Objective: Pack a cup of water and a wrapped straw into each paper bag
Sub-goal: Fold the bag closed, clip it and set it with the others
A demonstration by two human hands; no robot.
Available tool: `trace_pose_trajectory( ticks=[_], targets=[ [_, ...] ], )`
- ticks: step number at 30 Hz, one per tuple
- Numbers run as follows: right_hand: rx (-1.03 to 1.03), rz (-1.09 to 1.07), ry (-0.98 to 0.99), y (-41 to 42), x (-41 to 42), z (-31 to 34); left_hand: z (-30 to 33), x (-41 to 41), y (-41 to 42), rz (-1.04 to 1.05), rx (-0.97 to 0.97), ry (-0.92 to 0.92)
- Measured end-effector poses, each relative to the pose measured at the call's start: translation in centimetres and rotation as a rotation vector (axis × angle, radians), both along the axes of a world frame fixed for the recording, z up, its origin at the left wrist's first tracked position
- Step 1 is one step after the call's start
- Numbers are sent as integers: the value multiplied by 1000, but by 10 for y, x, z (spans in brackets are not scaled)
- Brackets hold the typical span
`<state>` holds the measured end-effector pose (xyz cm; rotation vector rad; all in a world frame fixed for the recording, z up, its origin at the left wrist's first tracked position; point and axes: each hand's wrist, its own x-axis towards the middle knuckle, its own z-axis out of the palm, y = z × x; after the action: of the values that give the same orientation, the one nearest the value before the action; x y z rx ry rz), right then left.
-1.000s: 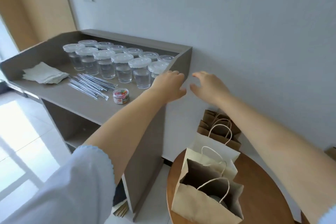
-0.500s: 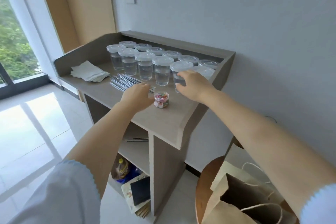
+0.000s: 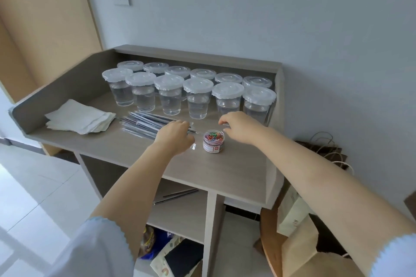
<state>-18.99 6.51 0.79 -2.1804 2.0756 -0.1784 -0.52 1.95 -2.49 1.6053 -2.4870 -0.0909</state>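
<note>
Straws (image 3: 144,125): laid flat, long axis left–right | left hand (image 3: 174,136): fingers curled onto straw ends | right hand (image 3: 239,126): fingers loosely curled, nothing held.

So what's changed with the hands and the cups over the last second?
Both hands came from the desk's right edge onto the top: the left hand now rests on the wrapped straws, the right hand reaches toward the front-row cups. Neither holds anything. Cups, napkins and paper-clip jar stayed put.
</note>
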Motion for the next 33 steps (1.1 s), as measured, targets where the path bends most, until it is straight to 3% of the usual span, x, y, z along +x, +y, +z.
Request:
trace_pose_trajectory(
  ticks=[5, 17, 33],
  targets=[
    [58, -37, 33, 1, 3, -6, -9, 1, -9, -83, 5, -9],
    [134, 58, 131, -13, 13, -18, -10, 4, -27, -52, 18, 13],
    [66, 116, 164, -25, 20, -19, -15, 5, -25, -19, 24, 24]
  ],
)
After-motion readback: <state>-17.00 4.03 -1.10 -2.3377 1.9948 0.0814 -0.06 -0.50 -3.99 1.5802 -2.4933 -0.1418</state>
